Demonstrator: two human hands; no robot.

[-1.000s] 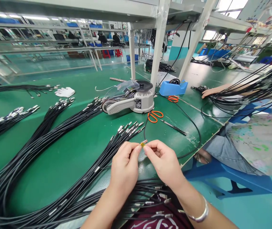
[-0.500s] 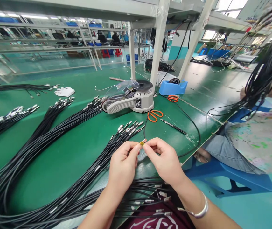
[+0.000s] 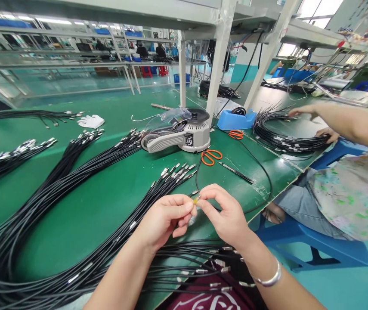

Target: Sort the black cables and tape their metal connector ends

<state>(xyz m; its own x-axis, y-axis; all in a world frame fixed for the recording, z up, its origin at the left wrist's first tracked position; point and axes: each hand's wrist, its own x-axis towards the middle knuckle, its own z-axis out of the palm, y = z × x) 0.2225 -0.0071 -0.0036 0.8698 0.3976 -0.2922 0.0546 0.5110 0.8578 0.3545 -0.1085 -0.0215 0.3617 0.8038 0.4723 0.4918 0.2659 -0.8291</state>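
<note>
In front of me, my left hand [image 3: 167, 215] and my right hand [image 3: 224, 211] meet fingertip to fingertip. Both are closed in a pinch on a small cable connector wrapped in yellow tape [image 3: 196, 200]. Fingers cover most of the connector, and its cable is largely hidden. Below my hands, black cables [image 3: 171, 262] with metal connector ends run toward my lap. Another bundle of black cables [image 3: 145, 206] fans out its silver tips just beyond my left hand.
A grey round tape dispenser [image 3: 192, 135] stands ahead, near orange-handled scissors [image 3: 211, 157], a pen-like tool [image 3: 235, 173] and a blue tape holder [image 3: 237, 120]. More cable bundles [image 3: 51, 189] and a white glove [image 3: 91, 122] lie left. At right, a co-worker's hands touch coiled cables [image 3: 287, 137].
My left hand's lower fingers have loosened while its pinch stays at the connector. The co-worker's raised cable bundle at right now lies coiled on the table.
</note>
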